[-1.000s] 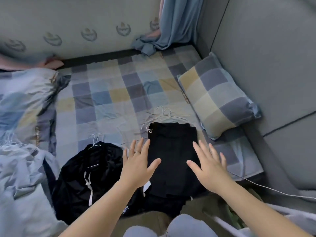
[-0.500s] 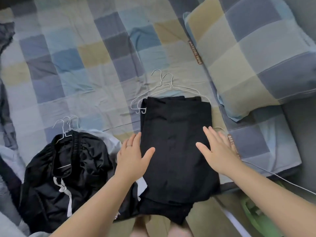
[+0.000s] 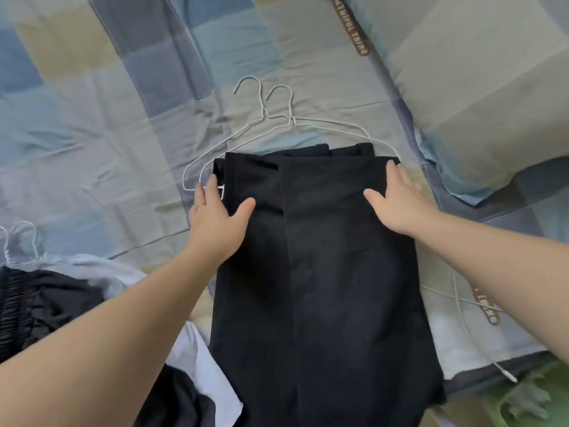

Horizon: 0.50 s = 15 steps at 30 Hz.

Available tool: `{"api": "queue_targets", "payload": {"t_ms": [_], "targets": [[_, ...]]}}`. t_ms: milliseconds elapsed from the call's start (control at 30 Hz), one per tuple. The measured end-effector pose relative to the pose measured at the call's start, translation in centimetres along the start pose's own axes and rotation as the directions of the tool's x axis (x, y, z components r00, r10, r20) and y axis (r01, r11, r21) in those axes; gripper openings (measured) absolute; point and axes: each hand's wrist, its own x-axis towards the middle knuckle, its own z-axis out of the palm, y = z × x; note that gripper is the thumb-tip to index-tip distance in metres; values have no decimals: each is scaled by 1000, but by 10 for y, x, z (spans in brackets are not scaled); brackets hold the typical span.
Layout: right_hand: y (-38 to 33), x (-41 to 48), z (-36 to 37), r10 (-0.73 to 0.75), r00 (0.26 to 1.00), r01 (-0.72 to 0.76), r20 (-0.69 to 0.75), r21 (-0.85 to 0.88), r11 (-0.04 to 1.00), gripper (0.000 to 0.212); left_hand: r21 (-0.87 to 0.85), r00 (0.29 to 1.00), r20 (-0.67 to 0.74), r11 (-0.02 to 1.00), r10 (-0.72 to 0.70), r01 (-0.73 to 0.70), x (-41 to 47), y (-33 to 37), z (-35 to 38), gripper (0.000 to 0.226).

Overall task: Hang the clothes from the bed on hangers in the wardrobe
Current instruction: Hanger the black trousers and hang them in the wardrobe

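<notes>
A folded black garment [image 3: 323, 272] lies flat on the checked bedsheet [image 3: 92, 134]. Two white wire hangers [image 3: 277, 118] lie under its far end, hooks pointing away from me. My left hand [image 3: 218, 217] rests on the garment's upper left edge, fingers straight and thumb spread onto the cloth, beside the hangers' left ends. My right hand [image 3: 400, 201] lies flat on the upper right edge with fingers extended. Neither hand grips anything.
A checked pillow [image 3: 477, 87] lies at the upper right. A second black garment [image 3: 40, 303] with more wire hangers [image 3: 21, 241] sits at the left, over pale cloth [image 3: 197, 365]. A white cable [image 3: 468, 328] runs along the bed's right edge.
Both hands have moved forward from the garment's middle to its far corners near the hangers. The camera has come much closer to the bed.
</notes>
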Motion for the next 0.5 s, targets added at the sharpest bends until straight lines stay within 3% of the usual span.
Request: {"api": "queue_targets", "payload": {"t_ms": [133,200,300,500], "targets": [[-7,33,-5,56,998,-50,-39,129,990,78,-163,995,5,981,-102,101,35,4,-5,96],[-11,42,-12,107,993,-93,-54,224,970,73,-235,988,-9,961,-151,145,45,8,-10,89],[-13,47,-24,144,986,-111,-81,320,941,64,-252,988,-21,957,-155,145,54,14,-17,82],[-12,43,-47,182,978,-94,-106,550,830,68,-308,987,-15,939,-162,150,45,36,-35,84]]}}
